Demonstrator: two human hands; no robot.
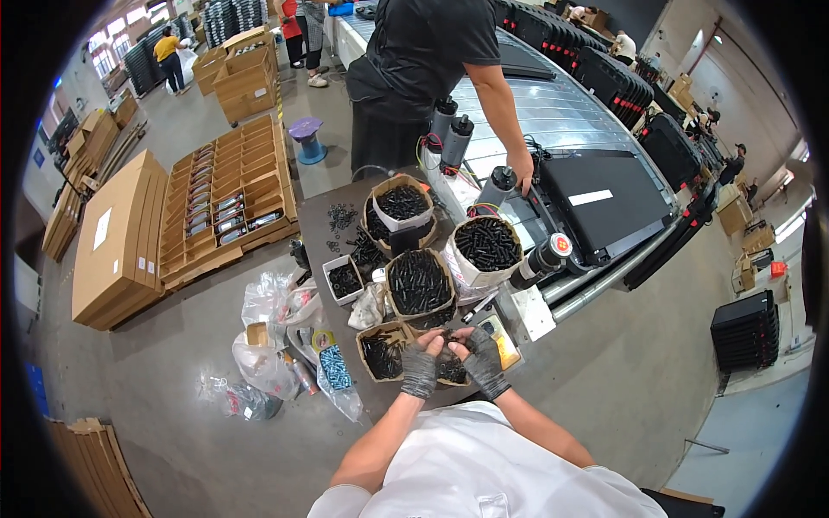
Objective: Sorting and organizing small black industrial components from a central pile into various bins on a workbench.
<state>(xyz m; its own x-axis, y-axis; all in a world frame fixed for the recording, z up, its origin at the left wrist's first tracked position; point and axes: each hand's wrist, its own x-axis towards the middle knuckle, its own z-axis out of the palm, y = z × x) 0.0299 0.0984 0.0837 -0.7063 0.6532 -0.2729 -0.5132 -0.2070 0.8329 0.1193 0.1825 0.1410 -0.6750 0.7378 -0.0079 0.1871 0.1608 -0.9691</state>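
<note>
Both my hands wear grey fingerless gloves and meet over the near edge of the dark table point(319, 220). My left hand point(421, 366) is closed, fingertips pinched at a small dark piece too small to name. Close against it, my right hand point(484, 363) is closed too, its thumb and fingers at the same spot. Under and beside them sits an open carton of black screws point(380, 352). Just beyond stands a larger box of black bolts point(420, 283). Right of that is a white-sided box of black bolts point(487, 244), and farther back another filled box point(402, 203).
A small white tray of black parts point(344, 280) and scattered black rings point(340, 216) lie leftward. A bag of blue screws point(335, 367) hangs at the table's left edge. Grey cylindrical motors point(456, 145) stand by a roller conveyor point(501, 95), where a co-worker in black point(423, 60) reaches in.
</note>
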